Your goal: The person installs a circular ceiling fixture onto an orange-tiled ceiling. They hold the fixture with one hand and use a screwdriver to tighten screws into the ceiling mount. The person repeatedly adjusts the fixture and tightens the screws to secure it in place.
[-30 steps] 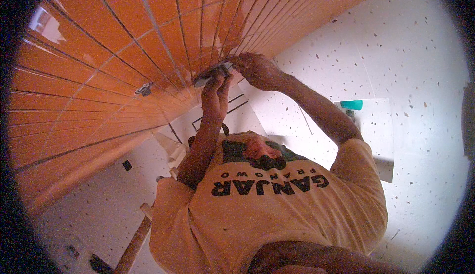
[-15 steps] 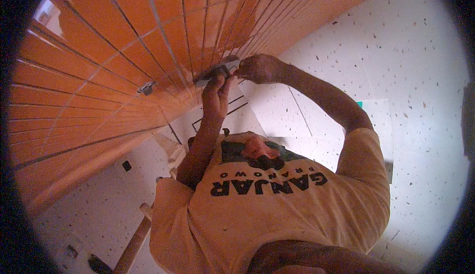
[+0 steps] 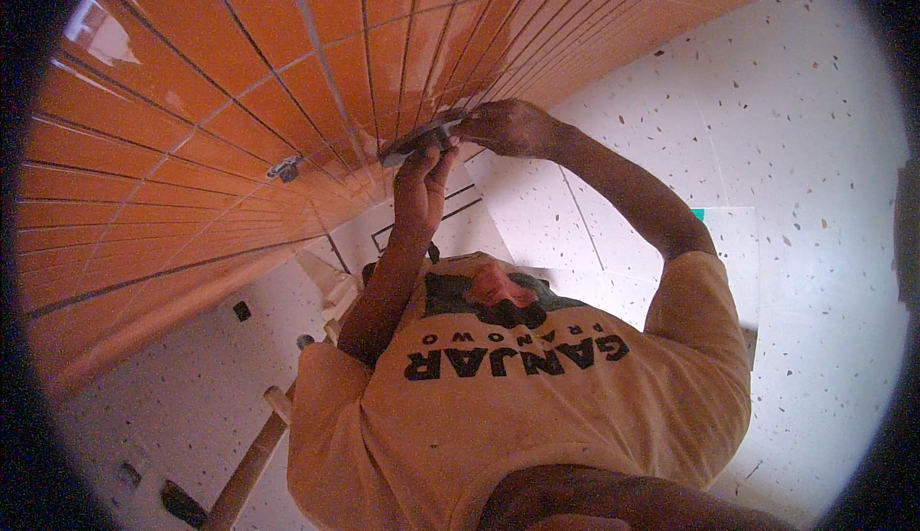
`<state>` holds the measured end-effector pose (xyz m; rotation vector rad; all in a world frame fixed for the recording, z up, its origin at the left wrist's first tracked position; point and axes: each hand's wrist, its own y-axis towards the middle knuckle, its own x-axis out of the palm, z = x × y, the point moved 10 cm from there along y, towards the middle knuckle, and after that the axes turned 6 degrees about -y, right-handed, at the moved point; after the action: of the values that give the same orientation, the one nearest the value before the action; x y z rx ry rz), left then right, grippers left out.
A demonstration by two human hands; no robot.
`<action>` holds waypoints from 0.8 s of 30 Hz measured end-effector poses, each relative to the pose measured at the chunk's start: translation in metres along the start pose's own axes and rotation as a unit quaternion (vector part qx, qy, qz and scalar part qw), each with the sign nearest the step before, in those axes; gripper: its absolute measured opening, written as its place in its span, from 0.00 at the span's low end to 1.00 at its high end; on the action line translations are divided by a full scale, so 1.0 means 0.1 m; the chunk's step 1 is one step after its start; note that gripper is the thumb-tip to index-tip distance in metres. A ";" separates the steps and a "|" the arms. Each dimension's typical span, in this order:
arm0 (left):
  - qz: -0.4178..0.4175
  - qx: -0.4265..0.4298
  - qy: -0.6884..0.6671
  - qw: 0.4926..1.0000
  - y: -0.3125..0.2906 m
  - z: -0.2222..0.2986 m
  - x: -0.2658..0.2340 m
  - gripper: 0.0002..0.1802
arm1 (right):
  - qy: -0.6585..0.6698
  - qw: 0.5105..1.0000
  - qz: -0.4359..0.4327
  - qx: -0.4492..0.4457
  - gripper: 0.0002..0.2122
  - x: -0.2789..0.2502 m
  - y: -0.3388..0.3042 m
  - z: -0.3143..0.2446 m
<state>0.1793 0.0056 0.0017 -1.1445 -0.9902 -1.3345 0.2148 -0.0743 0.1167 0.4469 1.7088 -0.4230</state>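
Observation:
Against the orange tiled wall (image 3: pixel 240 42), both of my hands are at a flat, grey, metal-looking piece (image 3: pixel 407 150) with a darker block on it. Its exact kind cannot be made out. My left hand (image 3: pixel 422 191) reaches up from below, fingers and thumb closed at the block. From the right, my right hand (image 3: pixel 513 128) bends in with its fingers curled at the piece's right end; the fingertips are partly hidden. Left of my hands, a small metal fitting (image 3: pixel 285 169) sticks out from the wall.
Speckled pale floor (image 3: pixel 805 148) spreads to the right and lower left. Wooden bars (image 3: pixel 254 459) stand beside my left side. A black square (image 3: pixel 242 311) and a dark oblong thing (image 3: pixel 182 504) lie on the floor. A pale panel with a green corner (image 3: pixel 700 215) is past my right arm.
My right hand has shifted very slightly, its fingers still at the grey piece. The left hand stays at the block. The whole view has moved a little.

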 end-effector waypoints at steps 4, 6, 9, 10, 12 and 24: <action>0.007 0.010 0.009 1.000 -0.01 0.00 0.01 0.17 | -0.080 0.995 0.027 -0.050 0.10 -0.04 0.07 -0.08; 0.016 0.014 0.017 1.000 -0.02 0.02 -0.01 0.16 | -0.036 0.999 0.018 -0.003 0.09 -0.05 0.12 -0.09; 0.022 0.017 0.022 0.999 -0.02 0.02 0.00 0.15 | -0.044 0.993 0.003 0.106 0.09 -0.09 0.16 -0.14; 0.024 0.016 0.022 0.999 -0.05 0.02 0.03 0.14 | 0.006 0.990 0.004 0.140 0.08 -0.08 0.15 -0.12; 0.026 0.017 0.023 0.999 -0.05 0.02 0.05 0.14 | 0.106 0.973 0.005 0.205 0.08 -0.04 0.11 -0.06; 0.028 0.031 0.117 0.992 0.00 0.01 -0.09 0.21 | -0.007 0.974 0.110 0.197 0.14 -0.22 -0.07 -0.02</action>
<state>0.1794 0.0083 -0.0065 -0.9378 -0.8180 -1.3479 0.2129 -0.0807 0.1387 0.9102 1.5409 -0.6021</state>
